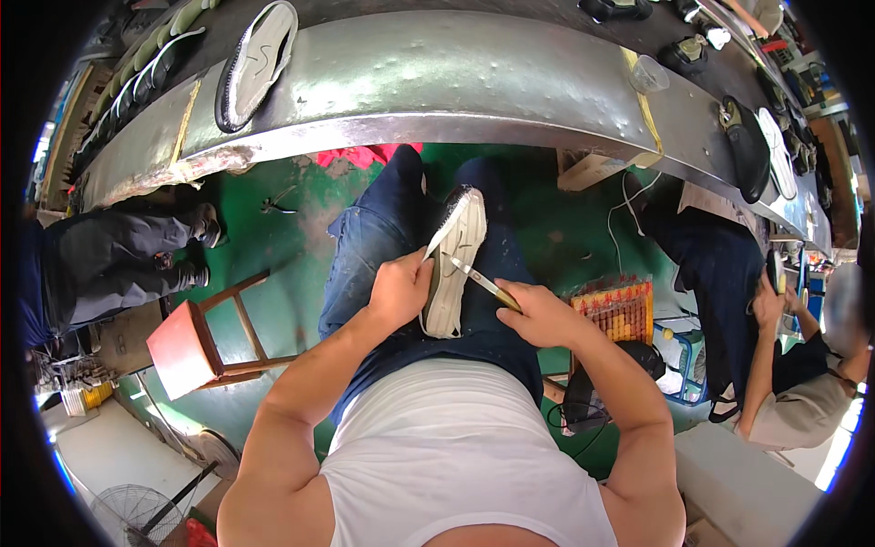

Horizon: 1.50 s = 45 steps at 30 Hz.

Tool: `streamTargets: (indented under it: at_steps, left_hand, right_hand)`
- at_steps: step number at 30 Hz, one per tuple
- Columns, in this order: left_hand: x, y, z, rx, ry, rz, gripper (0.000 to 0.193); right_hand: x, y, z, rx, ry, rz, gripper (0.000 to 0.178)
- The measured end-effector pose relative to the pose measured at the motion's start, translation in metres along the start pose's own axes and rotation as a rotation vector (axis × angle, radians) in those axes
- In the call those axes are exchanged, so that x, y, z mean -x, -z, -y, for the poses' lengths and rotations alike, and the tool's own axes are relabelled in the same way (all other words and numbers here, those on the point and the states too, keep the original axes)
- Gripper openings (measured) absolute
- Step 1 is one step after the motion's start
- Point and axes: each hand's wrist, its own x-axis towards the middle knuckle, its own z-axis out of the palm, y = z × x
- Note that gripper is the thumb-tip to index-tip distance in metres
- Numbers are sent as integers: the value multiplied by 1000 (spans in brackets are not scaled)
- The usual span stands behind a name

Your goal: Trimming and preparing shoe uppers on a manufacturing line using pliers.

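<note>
A shoe (449, 305) with a pale underside and a dark rim lies bottom up across my lap, its toe pointing away from me. Closed fingers of my left hand (399, 292) grip its left edge. In my right hand (540, 314) is a slim metal hand tool (483, 279) with a yellowish handle, possibly a knife; its kind is not clear. The tool's tip meets the pale underside near the middle, where dark pen marks show.
A metal-topped bench (437, 73) runs ahead of my knees, with another upturned shoe (258, 68) and a clear plastic cup (648, 75) on it. A red-topped stool (187, 351) stands left. A co-worker (802, 392) sits at right; another person's legs (118, 264) show at left.
</note>
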Motion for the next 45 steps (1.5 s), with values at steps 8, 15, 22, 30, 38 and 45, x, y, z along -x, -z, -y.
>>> streamTargets:
  at_steps: [8,15,22,30,38,45]
  left_hand:
    - [0,-7,-10,-193,-78,71,30]
    - [-21,-25,42,1289,546,459,61]
    - [-32,-34,43,1006,455,316,76]
    - [-39,-42,27,1016,516,221,72]
    - [-54,-29,18,879,609,284,61]
    - [-63,-23,4,627,649,378,56]
  right_hand:
    - [-47,58,62,270,-403,529,32]
    - [-44,-3,26,224,-219,117,29]
    - [-36,-18,4,-207,-342,62,24]
    - [-30,-51,-7,-1053,-606,57,25]
    - [-16,6,-32,-1134,-588,359,36]
    - [-64,10,-15,-201,-264,-28,40]
